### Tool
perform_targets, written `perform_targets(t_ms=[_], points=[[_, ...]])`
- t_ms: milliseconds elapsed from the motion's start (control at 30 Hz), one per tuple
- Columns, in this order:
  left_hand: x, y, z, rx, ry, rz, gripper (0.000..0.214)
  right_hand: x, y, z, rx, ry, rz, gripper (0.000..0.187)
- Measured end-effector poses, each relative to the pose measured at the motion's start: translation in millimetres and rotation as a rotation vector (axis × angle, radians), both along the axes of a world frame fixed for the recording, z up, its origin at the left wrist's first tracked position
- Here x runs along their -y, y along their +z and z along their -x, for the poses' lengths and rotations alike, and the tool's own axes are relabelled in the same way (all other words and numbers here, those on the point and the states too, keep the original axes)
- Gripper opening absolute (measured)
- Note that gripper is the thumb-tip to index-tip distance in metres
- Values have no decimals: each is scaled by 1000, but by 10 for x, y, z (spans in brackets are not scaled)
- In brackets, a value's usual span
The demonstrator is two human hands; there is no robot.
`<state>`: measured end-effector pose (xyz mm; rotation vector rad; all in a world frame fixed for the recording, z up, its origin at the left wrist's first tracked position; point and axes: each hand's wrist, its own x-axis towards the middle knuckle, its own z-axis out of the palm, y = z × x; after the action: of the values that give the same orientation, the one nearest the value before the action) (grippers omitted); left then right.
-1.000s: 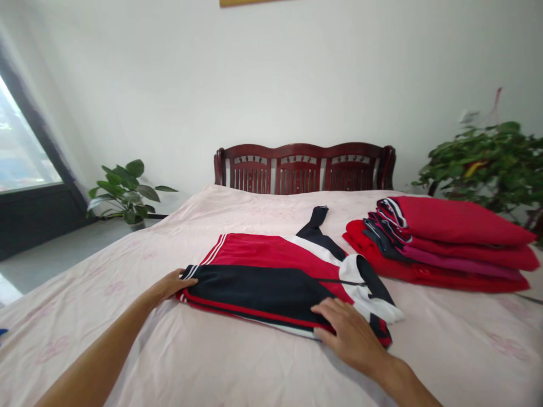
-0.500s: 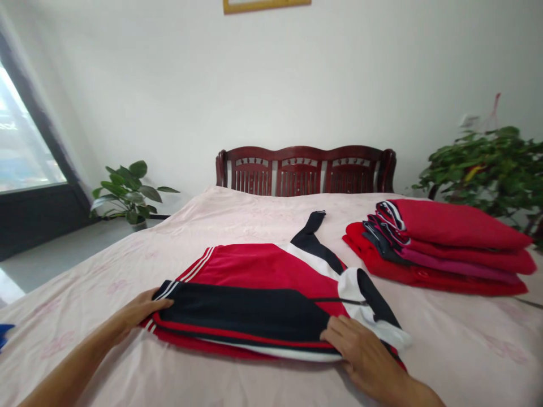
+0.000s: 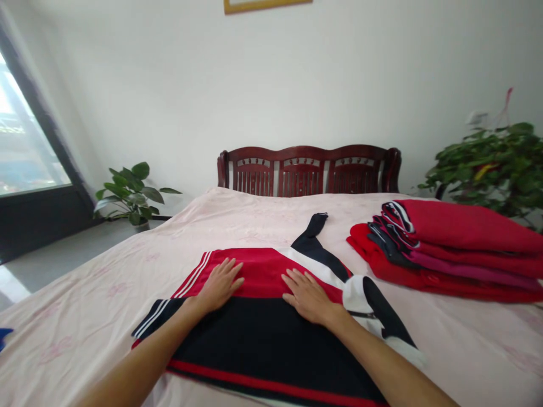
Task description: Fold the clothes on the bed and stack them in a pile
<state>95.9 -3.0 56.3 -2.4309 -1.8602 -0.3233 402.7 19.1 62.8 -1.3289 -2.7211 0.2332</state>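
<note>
A red, black and white sports jacket (image 3: pixel 271 333) lies partly folded on the pink bedsheet (image 3: pixel 85 316) in front of me. My left hand (image 3: pixel 220 284) lies flat on its red part, fingers stretched out. My right hand (image 3: pixel 307 295) rests flat beside it on the same red panel, fingers spread. Neither hand holds anything. A black sleeve (image 3: pixel 314 234) of the jacket trails toward the headboard.
A stack of folded red garments (image 3: pixel 449 249) sits on the bed at the right. A dark wooden headboard (image 3: pixel 309 169) stands at the far end. Potted plants stand at the left (image 3: pixel 129 192) and right (image 3: pixel 492 161). A window (image 3: pixel 21 147) is at the left.
Both hands left the jacket's left and right edges and came to rest flat on its red middle. The jacket has been pulled nearer to me.
</note>
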Motion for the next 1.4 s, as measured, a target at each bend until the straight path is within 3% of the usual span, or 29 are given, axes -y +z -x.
perform_targets(t_ms=[67,167,333,467,567,633,733,833,933,1000,1200,1300,1400], points=[[-151,-109,-81,-10,73,144,63,-240,-161,-80,78,-54,11,67],[-262,-236,32,-41,169,261,61,-511,-329,-394,146,-180,-15,68],[-337,-187,301,41,211,281,56,-696,-458,-902,130,-280,-99,64],[-527,-22,438,138,198,258,49,-724,-365,-959,19,-326,-62,55],[-729,58,498,118,266,198,38,-832,-168,-884,-99,-459,-24,40],[-867,71,498,99,279,154,37,-973,-35,-836,-141,-566,-43,41],[-1064,40,460,67,246,157,60,-1261,91,-800,-167,-701,-70,44],[-1237,-3,443,40,240,239,80,-1575,124,-801,-177,-801,26,54],[-1367,-5,470,16,249,303,89,-1843,84,-811,-206,-832,143,62],[-1422,19,487,0,230,328,85,-1966,21,-804,-241,-834,178,58],[-1329,165,409,-52,157,291,40,-2045,-105,-734,-443,-731,144,27],[-1063,236,333,-96,128,169,27,-1914,-7,-753,-558,-653,56,24],[-680,232,308,-202,-1,-25,16,-1614,69,-853,-636,-588,-70,24]])
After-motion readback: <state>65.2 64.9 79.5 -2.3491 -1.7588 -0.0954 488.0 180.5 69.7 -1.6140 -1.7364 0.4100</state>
